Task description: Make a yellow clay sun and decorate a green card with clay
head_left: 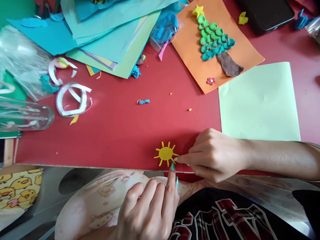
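Observation:
A yellow clay sun (166,153) with thin rays lies flat on the red table near its front edge. My left hand (152,205) reaches up from below, index finger stretched out and its green-nailed tip at the lower right rays. The other fingers of that hand are bent, and it holds nothing. From the right comes my right hand (212,155), its index finger pointing at the same rays and touching or nearly touching them. Its remaining fingers are curled under, the thumb is hidden, and I see nothing held in it.
An orange card (190,43) bears a clay tree (212,36) with a star. Beside it lies a pale green sheet (260,100). Coloured papers (112,36), white paper strips (72,100), a clear glass (27,115), blue clay (166,28) in plastic and a black phone (268,15) surround the work.

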{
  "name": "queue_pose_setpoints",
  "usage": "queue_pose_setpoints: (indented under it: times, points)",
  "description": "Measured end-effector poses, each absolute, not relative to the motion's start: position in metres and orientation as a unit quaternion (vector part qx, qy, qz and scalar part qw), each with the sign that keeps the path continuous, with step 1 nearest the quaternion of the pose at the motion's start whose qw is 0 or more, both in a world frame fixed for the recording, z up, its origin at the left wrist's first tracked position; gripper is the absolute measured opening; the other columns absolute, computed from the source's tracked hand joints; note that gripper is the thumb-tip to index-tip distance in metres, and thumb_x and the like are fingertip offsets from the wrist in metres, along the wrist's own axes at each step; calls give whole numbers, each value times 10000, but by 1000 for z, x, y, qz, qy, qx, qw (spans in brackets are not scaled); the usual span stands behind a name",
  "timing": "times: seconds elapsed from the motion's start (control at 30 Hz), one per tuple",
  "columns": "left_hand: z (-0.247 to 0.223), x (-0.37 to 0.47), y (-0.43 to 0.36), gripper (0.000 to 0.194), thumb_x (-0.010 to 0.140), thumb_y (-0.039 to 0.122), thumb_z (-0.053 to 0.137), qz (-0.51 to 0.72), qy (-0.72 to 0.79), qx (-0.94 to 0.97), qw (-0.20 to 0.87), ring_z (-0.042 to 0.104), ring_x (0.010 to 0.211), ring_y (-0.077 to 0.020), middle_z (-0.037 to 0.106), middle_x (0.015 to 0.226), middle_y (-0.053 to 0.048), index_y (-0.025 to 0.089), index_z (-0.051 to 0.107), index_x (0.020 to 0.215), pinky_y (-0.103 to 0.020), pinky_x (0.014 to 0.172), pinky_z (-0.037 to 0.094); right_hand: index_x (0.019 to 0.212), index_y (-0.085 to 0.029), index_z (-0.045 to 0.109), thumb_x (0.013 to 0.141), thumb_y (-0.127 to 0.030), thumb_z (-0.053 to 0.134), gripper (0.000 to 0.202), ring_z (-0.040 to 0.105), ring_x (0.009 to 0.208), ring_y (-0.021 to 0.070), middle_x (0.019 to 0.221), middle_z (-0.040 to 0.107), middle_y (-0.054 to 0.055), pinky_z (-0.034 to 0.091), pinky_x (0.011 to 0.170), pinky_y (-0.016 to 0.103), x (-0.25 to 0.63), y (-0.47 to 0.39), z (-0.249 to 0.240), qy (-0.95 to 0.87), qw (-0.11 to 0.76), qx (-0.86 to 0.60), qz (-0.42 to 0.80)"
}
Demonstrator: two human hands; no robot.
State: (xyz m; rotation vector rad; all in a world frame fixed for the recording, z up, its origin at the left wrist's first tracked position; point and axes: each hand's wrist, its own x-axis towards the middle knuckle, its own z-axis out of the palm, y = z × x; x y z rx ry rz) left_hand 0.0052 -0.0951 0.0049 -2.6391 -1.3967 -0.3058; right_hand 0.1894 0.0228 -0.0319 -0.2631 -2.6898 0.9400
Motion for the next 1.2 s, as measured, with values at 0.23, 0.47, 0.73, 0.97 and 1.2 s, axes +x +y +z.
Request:
queue_pose_setpoints:
  times: [0.23,0.47,0.73,0.97,1.2]
  points:
    - [6,5,-92,220,725,183,683,-100,-455,-883,63,485,467,-91,527,481,49,60,665,907,-291,564,278,890,-142,618,831,-157,391,235,452,433,96,550,587,-4,234,451,269,189,22,-32,-929,154,-94,323]
    - [9,3,-89,259,727,181,675,-97,-462,-878,80,477,467,-93,535,483,50,57,656,954,-294,552,266,899,-140,612,847,-166,382,237,454,442,94,551,584,-3,243,453,265,189,22,-31,-933,138,-94,319]
    - [3,-4,-85,240,680,185,708,-111,-434,-890,79,501,483,-98,554,508,44,80,665,891,-290,568,311,930,-142,612,862,-163,375,248,476,438,95,553,587,-9,263,447,263,190,22,-33,-933,149,-88,315]
    - [15,-26,-66,189,683,156,640,-173,-467,-855,143,472,478,-129,474,440,61,160,656,872,-309,580,317,951,-136,631,816,-125,406,263,517,453,101,576,626,0,329,444,260,191,26,-31,-909,228,-115,329]
    - [2,-53,-47,248,778,181,567,-154,-526,-836,31,585,868,-220,647,928,-82,148,612,1019,-366,773,454,952,-148,638,825,-129,406,266,507,438,88,533,595,-10,356,443,235,190,32,-28,-894,279,-157,315]
